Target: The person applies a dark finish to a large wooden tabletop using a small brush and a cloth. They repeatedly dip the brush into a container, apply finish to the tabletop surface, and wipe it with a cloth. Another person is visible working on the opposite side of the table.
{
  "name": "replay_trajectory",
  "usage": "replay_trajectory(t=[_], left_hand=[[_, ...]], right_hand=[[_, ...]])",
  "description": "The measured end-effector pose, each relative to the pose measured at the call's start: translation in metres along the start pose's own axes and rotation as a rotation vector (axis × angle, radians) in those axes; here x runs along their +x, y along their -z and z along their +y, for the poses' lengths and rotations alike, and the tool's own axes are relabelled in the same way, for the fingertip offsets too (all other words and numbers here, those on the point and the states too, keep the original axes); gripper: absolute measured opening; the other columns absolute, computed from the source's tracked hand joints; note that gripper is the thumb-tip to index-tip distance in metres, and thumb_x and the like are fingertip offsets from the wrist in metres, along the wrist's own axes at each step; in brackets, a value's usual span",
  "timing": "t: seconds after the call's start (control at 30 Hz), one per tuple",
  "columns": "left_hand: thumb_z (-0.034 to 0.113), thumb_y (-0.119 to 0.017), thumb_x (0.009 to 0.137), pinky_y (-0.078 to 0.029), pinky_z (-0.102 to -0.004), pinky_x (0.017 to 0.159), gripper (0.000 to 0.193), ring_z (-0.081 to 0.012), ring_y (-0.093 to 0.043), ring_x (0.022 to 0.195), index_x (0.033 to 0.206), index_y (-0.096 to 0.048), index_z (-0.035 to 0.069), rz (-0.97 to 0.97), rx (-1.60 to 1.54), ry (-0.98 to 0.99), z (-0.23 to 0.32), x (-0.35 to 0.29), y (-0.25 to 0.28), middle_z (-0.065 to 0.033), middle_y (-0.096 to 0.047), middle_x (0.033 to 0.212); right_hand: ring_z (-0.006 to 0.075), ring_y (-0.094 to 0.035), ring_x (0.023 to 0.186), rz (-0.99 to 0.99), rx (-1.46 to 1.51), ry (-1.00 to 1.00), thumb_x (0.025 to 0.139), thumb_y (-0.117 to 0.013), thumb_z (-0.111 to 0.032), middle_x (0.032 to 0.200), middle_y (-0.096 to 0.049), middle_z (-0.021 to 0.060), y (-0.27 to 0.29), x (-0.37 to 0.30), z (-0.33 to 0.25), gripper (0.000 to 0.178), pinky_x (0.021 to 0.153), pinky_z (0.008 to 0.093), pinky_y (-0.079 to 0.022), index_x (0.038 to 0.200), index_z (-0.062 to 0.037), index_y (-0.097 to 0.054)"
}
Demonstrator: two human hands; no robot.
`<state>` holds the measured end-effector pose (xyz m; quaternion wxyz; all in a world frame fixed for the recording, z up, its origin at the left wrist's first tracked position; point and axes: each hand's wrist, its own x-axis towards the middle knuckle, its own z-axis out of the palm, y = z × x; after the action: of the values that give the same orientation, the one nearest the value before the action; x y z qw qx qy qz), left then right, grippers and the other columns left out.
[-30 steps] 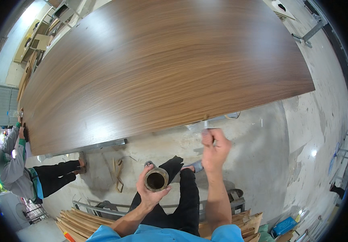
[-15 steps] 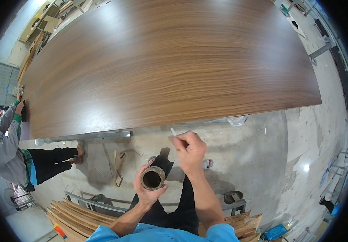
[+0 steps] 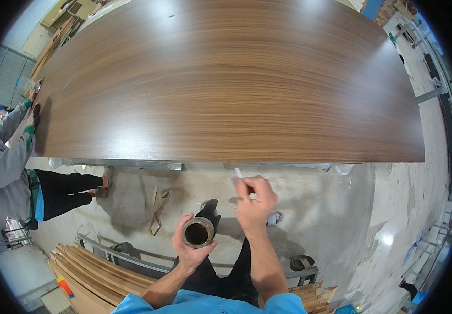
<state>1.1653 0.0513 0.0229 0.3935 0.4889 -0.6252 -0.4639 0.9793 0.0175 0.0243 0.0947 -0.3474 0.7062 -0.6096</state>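
My left hand (image 3: 188,255) is wrapped round a round, open-topped container (image 3: 199,246) with a worn rim and a dark inside; what it contains I cannot make out. In front of my body, to the right of the container, my right hand (image 3: 256,204) is closed on a small white stick-like piece (image 3: 238,172). The piece points up past my fingers, near the front edge of a large brown wood-grain panel (image 3: 226,94) and apart from it. Most of the piece is hidden by the hand.
At the panel's left end a person in a grey jacket (image 3: 8,167) has both hands at its edge. Wooden strips (image 3: 90,272) lie by a metal rail (image 3: 126,259) at lower left. A strap-like loop (image 3: 158,212) and a dark round pan (image 3: 302,262) are lower down.
The view has turned a little, so the panel's near edge looks more level. My right hand has shifted slightly right with the white piece; my left still holds the container.
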Motion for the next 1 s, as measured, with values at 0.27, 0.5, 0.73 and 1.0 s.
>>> replay_trajectory(t=[0.27,0.5,0.73,1.0], left_hand=[[0.012,-0.088,0.053,-0.051,-0.0339,0.088,0.088,-0.0224,-0.065,0.095,0.130,-0.049,-0.004,0.033,0.044,0.012,-0.013,0.003,0.025,-0.0148,-0.063,0.109],[0.011,-0.089,0.053,-0.051,-0.0340,0.088,0.090,-0.0225,-0.065,0.096,0.131,-0.048,-0.003,0.059,0.048,-0.012,-0.024,0.008,0.050,-0.0151,-0.062,0.114],[0.012,-0.090,0.052,-0.051,-0.0344,0.090,0.091,-0.0236,-0.064,0.102,0.131,-0.048,-0.003,0.045,0.042,0.006,-0.030,0.012,0.062,-0.0164,-0.058,0.123],[0.016,-0.091,0.051,-0.053,-0.0350,0.087,0.092,-0.0259,-0.067,0.095,0.130,-0.049,-0.004,0.002,0.066,-0.099,-0.030,0.022,0.063,-0.0174,-0.061,0.119]], right_hand=[[0.0110,-0.050,0.056,-0.167,-0.017,-0.028,0.079,-0.075,0.000,0.063,-0.056,0.0054,-0.043,-0.018,-0.009,0.018,0.055,0.0261,-0.041,0.073,-0.0002,-0.058],[0.0240,-0.053,0.055,0.073,-0.050,-0.122,0.083,-0.073,-0.009,0.063,-0.057,0.0100,-0.044,-0.021,-0.014,0.016,0.053,0.0356,-0.041,0.075,-0.0028,-0.061],[0.0261,-0.053,0.057,-0.124,-0.068,0.001,0.081,-0.074,-0.008,0.063,-0.057,0.0089,-0.065,-0.027,-0.015,0.015,0.057,0.0359,-0.043,0.075,-0.0036,-0.060],[0.0116,-0.057,0.069,0.220,0.030,-0.326,0.089,-0.067,-0.011,0.075,-0.061,0.0025,-0.003,-0.038,0.010,0.013,0.065,0.0296,-0.048,0.096,0.0001,-0.066]])
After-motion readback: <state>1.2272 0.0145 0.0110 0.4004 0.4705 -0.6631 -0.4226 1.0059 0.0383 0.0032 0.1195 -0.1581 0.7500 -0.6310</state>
